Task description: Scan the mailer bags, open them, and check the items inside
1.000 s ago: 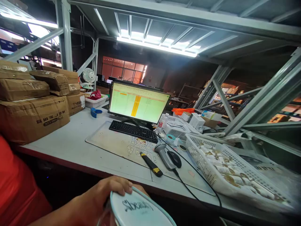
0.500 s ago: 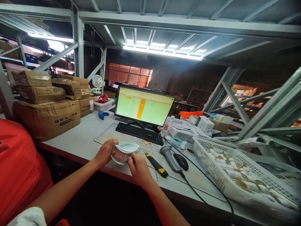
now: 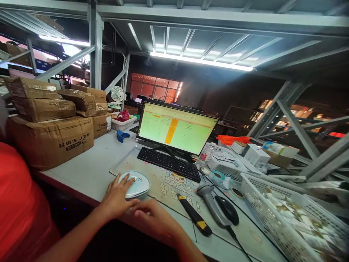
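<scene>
A round clear container with a white lid [image 3: 136,185] stands on the desk mat [image 3: 160,189] near the front edge of the table [image 3: 89,167]. My left hand [image 3: 117,196] lies over the lid's near left side, fingers spread and resting on it. My right hand [image 3: 155,218] sits just in front of the container at its near right, fingers curled loosely; nothing shows in it. A yellow-and-black utility knife [image 3: 194,219] lies to the right of my right hand.
A monitor [image 3: 176,127] and black keyboard [image 3: 169,164] stand behind the container. A barcode scanner [image 3: 212,203] and mouse [image 3: 227,210] lie right of the knife. A white basket [image 3: 289,214] of small items fills the right side. Cardboard boxes [image 3: 51,138] are stacked at the left.
The container went from my lap onto the desk mat. My left hand shifted from its side onto the lid, and my right hand drew back toward me.
</scene>
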{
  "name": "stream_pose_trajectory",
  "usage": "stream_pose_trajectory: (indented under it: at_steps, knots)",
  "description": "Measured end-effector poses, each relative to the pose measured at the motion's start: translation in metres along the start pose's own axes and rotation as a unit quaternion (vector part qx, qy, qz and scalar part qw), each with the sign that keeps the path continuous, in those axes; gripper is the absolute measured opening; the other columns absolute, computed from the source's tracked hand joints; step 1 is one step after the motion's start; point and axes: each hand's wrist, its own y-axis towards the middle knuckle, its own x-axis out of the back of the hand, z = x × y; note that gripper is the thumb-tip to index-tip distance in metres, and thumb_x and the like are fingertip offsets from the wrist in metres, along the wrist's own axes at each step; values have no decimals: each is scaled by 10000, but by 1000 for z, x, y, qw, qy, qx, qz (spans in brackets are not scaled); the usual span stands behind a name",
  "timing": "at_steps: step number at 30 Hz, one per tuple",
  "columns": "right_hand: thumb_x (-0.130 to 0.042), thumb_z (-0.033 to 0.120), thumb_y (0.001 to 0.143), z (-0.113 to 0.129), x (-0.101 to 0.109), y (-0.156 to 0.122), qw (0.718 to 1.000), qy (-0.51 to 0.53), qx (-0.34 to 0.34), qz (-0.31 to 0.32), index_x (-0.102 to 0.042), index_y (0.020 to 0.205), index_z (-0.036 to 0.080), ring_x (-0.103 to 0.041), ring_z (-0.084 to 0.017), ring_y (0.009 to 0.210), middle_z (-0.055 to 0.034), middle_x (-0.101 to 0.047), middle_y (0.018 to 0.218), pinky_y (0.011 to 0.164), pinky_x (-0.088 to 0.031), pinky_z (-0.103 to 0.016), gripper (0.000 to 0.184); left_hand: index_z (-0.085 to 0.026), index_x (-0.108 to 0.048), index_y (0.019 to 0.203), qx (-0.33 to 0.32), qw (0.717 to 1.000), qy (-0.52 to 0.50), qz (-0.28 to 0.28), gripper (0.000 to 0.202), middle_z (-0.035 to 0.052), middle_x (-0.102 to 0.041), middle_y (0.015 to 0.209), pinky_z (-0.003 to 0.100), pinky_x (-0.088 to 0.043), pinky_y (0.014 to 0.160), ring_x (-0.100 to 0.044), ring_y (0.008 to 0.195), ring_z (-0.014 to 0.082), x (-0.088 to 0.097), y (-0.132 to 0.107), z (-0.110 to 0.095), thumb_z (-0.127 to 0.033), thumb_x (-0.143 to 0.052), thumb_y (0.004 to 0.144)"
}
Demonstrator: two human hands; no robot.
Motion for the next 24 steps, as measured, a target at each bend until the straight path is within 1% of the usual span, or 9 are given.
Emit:
stream_pose_trajectory:
  at_steps: [2, 4, 6, 8, 11, 15, 17, 19, 24]
  knots:
    - [-529, 380, 950, -9, 40, 5, 997, 1, -59, -46, -707, 814, 178, -595, -155, 637, -11, -679, 693, 615, -449, -261, 302, -295, -598, 1412, -2, 1000, 12, -19, 751, 73, -473, 1576, 623, -376, 1158, -290, 1504, 442, -13, 0, -4, -470, -831, 720]
    - [-539, 425, 922, -26, 73, 18, 986, -3, -113, -122, -647, 777, 173, -551, -147, 552, -4, -622, 610, 554, -429, -263, 310, -279, -643, 1360, -48, 999, -7, -22, 680, 76, -528, 1529, 561, -378, 1187, -349, 1484, 388, -18, 9, 0, -426, -847, 728]
    - [-564, 448, 872, -47, 87, 36, 976, 22, -146, -160, -637, 852, 172, -552, -158, 539, 0, -616, 625, 522, -431, -270, 286, -270, -655, 1349, -126, 991, -40, -15, 637, 74, -572, 1487, 511, -370, 1209, -393, 1466, 337, -18, 23, 12, -395, -844, 753]
    - [-573, 472, 831, -68, 81, 52, 967, 79, -135, -200, -644, 957, 170, -594, -178, 615, -19, -660, 730, 550, -463, -283, 335, -276, -649, 1362, -185, 980, -70, -26, 600, 70, -600, 1459, 495, -387, 1201, -446, 1434, 307, -18, 37, 23, -394, -818, 799]
    - [-560, 542, 819, -86, 55, 63, 950, 127, -77, -274, -660, 951, 174, -637, -218, 827, -60, -708, 899, 711, -507, -318, 404, -246, -658, 1354, -230, 961, -118, -96, 544, 97, -660, 1381, 487, -443, 1155, -574, 1320, 286, -22, 52, 30, -507, -727, 881]
    - [-639, 596, 796, -86, 38, 60, 967, 123, -60, -216, -686, 970, 168, -646, -243, 889, -78, -731, 965, 807, -491, -354, 464, -218, -720, 1257, -208, 946, -157, -191, 516, 114, -737, 1238, 467, -512, 1067, -671, 1186, 277, -28, 70, 19, -607, -571, 953]
    - [-693, 580, 775, -85, 45, 58, 966, 146, -64, -203, -679, 971, 173, -649, -230, 821, -65, -729, 906, 751, -488, -339, 452, -222, -746, 1208, -202, 946, -168, -191, 525, 105, -757, 1184, 447, -534, 1033, -701, 1125, 272, -29, 82, 14, -637, -557, 947]
    - [-718, 570, 763, -86, 58, 55, 953, 181, -62, -237, -669, 927, 182, -629, -207, 746, -42, -707, 819, 678, -477, -312, 424, -230, -755, 1188, -208, 946, -175, -179, 547, 92, -765, 1162, 431, -544, 1019, -710, 1106, 270, -28, 94, 12, -669, -550, 936]
    - [-772, 567, 723, -91, 99, 39, 856, 279, -20, -435, -647, 973, 208, -632, -186, 790, -21, -714, 899, 703, -505, -288, 455, -260, -718, 1253, -182, 949, -147, -213, 515, 82, -731, 1254, 460, -515, 1066, -674, 1175, 272, -28, 111, 34, -642, -551, 951]
